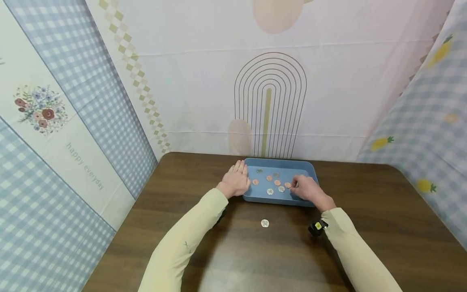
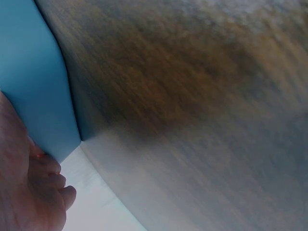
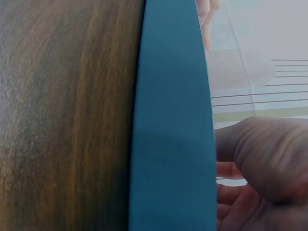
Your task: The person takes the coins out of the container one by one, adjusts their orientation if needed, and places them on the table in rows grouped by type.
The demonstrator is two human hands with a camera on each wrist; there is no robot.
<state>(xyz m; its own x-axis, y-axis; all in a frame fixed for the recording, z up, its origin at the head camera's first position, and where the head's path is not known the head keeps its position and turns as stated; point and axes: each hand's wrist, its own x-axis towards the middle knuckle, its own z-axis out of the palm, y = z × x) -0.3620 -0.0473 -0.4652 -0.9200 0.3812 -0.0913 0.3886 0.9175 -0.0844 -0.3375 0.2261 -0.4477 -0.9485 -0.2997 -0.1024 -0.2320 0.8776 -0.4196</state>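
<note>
A shallow blue tray [image 1: 279, 163] lies on the table, with several copper and silver coins spread over its floor. My left hand [image 1: 236, 178] rests along the tray's left side with its fingers straight; the left wrist view catches part of that hand [image 2: 33, 187] beside the blue wall. Over the right end of the tray is my right hand [image 1: 306, 187], fingers bent downward, right beside a copper coin [image 1: 288, 185]. The tray wall [image 3: 173, 120] hides the right fingertips in the right wrist view, so whether they pinch a coin cannot be seen.
One silver coin [image 1: 264, 223] lies on the dark wooden table [image 1: 233, 259] in front of the tray. A patterned white cloth [image 1: 197, 97] hangs behind the table's far edge, with checked cloths [image 1: 106, 81] at both sides.
</note>
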